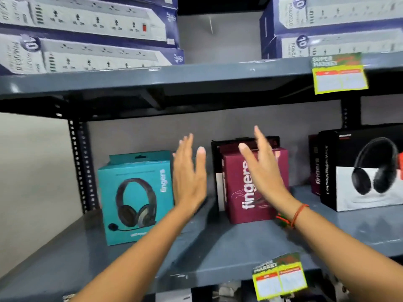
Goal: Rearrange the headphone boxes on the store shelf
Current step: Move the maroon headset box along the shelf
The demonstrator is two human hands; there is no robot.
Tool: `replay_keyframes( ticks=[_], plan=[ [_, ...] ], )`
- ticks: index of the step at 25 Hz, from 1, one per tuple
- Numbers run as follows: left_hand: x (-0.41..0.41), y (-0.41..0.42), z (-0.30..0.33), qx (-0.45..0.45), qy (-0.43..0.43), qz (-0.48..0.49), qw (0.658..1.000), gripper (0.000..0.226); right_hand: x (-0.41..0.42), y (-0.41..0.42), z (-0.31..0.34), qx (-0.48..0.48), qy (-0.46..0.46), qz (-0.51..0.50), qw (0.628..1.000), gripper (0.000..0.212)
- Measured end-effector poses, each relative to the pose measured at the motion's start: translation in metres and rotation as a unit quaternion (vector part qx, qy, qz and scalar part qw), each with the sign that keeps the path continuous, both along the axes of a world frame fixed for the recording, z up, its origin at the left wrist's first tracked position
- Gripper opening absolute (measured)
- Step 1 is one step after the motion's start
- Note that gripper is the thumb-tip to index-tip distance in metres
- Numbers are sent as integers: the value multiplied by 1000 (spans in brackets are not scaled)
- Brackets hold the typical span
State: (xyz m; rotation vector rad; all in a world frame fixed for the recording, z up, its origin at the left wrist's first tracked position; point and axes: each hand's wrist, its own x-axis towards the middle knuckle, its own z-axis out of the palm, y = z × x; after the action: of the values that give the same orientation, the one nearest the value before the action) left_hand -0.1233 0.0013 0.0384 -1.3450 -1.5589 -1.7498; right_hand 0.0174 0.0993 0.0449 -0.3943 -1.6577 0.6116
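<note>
A teal headphone box [135, 197] stands at the left of the grey shelf [239, 253]. A maroon "fingers" box [237, 192] stands in the middle, with a black box [216, 147] behind it. At the right is a black-and-white headphone box [362, 168], with another maroon box [315, 164] behind it. My left hand [188, 177] is open with flat fingers, just right of the teal box, holding nothing. My right hand [261, 166] is open in front of the maroon box and covers part of its face. Whether either hand touches a box is unclear.
The shelf above [174, 79] carries stacked power-strip boxes [87, 35] at left and more power-strip boxes [335, 27] at right. Yellow price tags hang on the upper edge [340, 73] and the lower edge [280, 277]. A perforated upright [76, 166] stands left of the teal box.
</note>
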Motion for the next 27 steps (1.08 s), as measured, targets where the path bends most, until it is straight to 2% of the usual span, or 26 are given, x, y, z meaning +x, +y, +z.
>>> replay_keyframes(
  ticks=[4,8,10,13,15,18,20,21,24,25,27],
  plan=[
    [30,50,-21,-98,-159,-76,980,62,49,61,-25,-88,1,-54,995,79],
    [42,73,-56,-191,-235,-26,953,69,68,108,-61,-220,-65,8,973,82],
    [48,77,-67,-181,-265,-34,947,68,72,118,-71,-254,-93,66,961,85],
    [62,81,-73,-152,-331,-81,928,67,74,122,-78,-275,-112,150,943,118],
    [67,82,-72,-148,-366,-85,915,73,76,124,-78,-275,-124,160,940,132],
    [71,71,-56,-145,-373,-33,916,91,87,122,-68,-261,-131,163,943,136],
    [75,59,-43,-153,-331,6,931,101,98,114,-57,-242,-134,156,948,124],
    [77,52,-38,-156,-312,17,937,101,104,108,-51,-233,-131,156,951,109],
    [81,31,-29,-172,-295,68,938,90,113,84,-34,-223,-136,154,953,30],
    [82,22,-27,-175,-296,85,935,88,113,75,-30,-213,-138,156,955,20],
    [84,6,-25,-175,-299,103,932,85,110,59,-27,-204,-138,157,956,22]
  ],
)
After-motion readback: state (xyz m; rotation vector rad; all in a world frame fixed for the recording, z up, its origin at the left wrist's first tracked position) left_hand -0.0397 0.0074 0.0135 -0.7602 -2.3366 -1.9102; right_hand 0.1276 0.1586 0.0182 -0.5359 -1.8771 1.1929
